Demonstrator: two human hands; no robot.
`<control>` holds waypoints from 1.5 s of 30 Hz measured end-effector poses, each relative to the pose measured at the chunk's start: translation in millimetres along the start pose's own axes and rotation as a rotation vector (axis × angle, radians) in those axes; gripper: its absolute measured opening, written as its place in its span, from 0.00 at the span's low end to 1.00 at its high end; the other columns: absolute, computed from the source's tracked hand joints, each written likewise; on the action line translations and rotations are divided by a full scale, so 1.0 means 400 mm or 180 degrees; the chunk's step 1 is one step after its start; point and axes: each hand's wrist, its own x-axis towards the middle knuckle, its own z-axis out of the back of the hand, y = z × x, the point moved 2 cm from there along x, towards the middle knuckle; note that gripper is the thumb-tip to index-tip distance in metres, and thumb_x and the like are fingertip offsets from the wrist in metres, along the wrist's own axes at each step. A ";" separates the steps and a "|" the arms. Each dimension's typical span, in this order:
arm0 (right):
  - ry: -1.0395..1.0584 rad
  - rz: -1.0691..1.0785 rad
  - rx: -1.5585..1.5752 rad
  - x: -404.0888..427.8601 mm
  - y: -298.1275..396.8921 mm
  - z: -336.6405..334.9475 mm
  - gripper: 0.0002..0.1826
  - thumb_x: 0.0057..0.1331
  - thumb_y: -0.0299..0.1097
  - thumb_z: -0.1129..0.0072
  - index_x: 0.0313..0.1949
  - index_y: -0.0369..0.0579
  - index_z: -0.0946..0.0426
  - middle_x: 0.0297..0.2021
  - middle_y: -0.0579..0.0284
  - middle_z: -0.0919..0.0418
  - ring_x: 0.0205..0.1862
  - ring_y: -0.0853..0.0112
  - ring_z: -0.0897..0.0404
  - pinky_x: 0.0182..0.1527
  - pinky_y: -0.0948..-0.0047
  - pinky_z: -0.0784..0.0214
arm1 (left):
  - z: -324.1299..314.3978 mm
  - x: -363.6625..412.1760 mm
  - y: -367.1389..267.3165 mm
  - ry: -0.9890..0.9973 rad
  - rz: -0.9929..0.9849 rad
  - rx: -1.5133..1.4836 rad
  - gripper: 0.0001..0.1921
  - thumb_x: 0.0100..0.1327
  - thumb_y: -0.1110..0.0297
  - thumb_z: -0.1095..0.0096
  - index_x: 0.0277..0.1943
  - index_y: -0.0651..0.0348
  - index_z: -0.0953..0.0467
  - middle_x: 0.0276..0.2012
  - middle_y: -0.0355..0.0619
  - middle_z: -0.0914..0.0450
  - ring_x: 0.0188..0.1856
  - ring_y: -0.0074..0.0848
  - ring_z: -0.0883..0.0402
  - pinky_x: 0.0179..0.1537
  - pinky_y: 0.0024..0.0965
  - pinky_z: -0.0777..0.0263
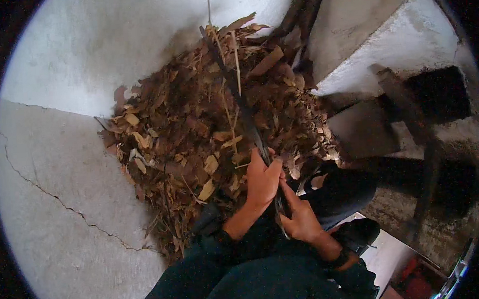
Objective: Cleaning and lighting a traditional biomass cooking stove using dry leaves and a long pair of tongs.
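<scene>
A long dark stick (pixel 239 94) slants over a heap of bark pieces and wood chips (pixel 190 123). My left hand (pixel 261 180) is wrapped around it below its middle, thumb lying along the wood. Closer to my body, my right hand (pixel 303 223) grips the lower end, with the index finger stretched along it. That lower end looks split and greyish. The far tip reaches the top of the heap, by the wall; whether it touches the bark I cannot tell. My right wrist bears a dark band (pixel 340 259).
Pale walls (pixel 63 157) flank the heap, and a long crack runs across the left one. At right lie a dark slab (pixel 363 128), a plank (pixel 406 102) and a black object (pixel 437 92). My shoe (pixel 357 232) is at lower right, near something red (pixel 415 278).
</scene>
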 end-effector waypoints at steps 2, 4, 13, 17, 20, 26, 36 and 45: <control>-0.0209 0.0308 -0.0257 -0.014 -0.011 0.026 0.42 0.51 0.25 0.47 0.64 0.39 0.56 0.36 0.44 0.25 0.31 0.70 0.23 0.35 0.75 0.35 | -0.036 0.000 -0.002 0.0159 -0.0011 0.0035 0.10 0.57 0.75 0.48 0.40 0.64 0.40 0.23 0.42 0.32 0.20 0.21 0.30 0.21 0.26 0.35; -0.0386 0.0618 -0.0482 -0.028 -0.008 0.047 0.41 0.51 0.25 0.47 0.64 0.39 0.56 0.37 0.47 0.25 0.31 0.72 0.25 0.35 0.76 0.35 | -0.063 -0.007 -0.011 0.0266 -0.0094 -0.0022 0.10 0.57 0.75 0.48 0.40 0.64 0.40 0.22 0.42 0.32 0.20 0.21 0.30 0.21 0.26 0.35; -0.0199 -0.0139 0.0549 -0.074 -0.016 0.110 0.43 0.51 0.25 0.46 0.65 0.40 0.58 0.24 0.62 0.30 0.24 0.80 0.32 0.26 0.81 0.39 | -0.145 -0.008 -0.041 0.0672 -0.0239 0.0540 0.16 0.56 0.68 0.42 0.41 0.65 0.40 0.22 0.43 0.30 0.20 0.21 0.29 0.22 0.27 0.34; -0.0478 0.0047 0.0893 -0.109 -0.015 0.155 0.43 0.51 0.28 0.45 0.64 0.37 0.57 0.23 0.63 0.31 0.22 0.80 0.33 0.23 0.82 0.41 | -0.196 -0.027 -0.083 0.0914 -0.0417 0.1248 0.20 0.54 0.62 0.39 0.41 0.66 0.39 0.23 0.45 0.27 0.24 0.28 0.26 0.27 0.31 0.33; -0.0632 -0.0074 0.1085 -0.136 0.040 0.182 0.43 0.50 0.28 0.45 0.64 0.36 0.55 0.24 0.63 0.30 0.22 0.80 0.32 0.24 0.82 0.40 | -0.224 -0.044 -0.105 0.1304 -0.0571 0.1249 0.21 0.54 0.64 0.39 0.45 0.63 0.39 0.29 0.44 0.27 0.31 0.23 0.27 0.32 0.27 0.32; -0.0865 -0.0599 0.1388 -0.259 0.051 0.216 0.42 0.47 0.31 0.44 0.61 0.34 0.50 0.23 0.63 0.29 0.21 0.80 0.31 0.24 0.83 0.39 | -0.274 -0.123 -0.107 0.1939 -0.0692 0.1346 0.24 0.54 0.64 0.38 0.48 0.65 0.42 0.28 0.46 0.27 0.29 0.31 0.25 0.32 0.32 0.31; -0.1561 -0.1127 0.2345 -0.513 0.099 0.157 0.33 0.46 0.34 0.42 0.53 0.37 0.39 0.22 0.66 0.28 0.22 0.81 0.30 0.25 0.82 0.39 | -0.307 -0.305 -0.056 0.3713 0.0430 0.1401 0.25 0.58 0.68 0.39 0.51 0.66 0.46 0.36 0.47 0.27 0.39 0.25 0.25 0.43 0.29 0.31; -0.2474 -0.2043 0.2254 -0.681 0.100 0.046 0.31 0.43 0.36 0.40 0.47 0.38 0.36 0.20 0.68 0.32 0.20 0.81 0.34 0.23 0.83 0.45 | -0.375 -0.412 0.039 0.4864 0.0667 0.1828 0.25 0.55 0.64 0.35 0.46 0.66 0.41 0.32 0.47 0.26 0.33 0.27 0.25 0.36 0.30 0.30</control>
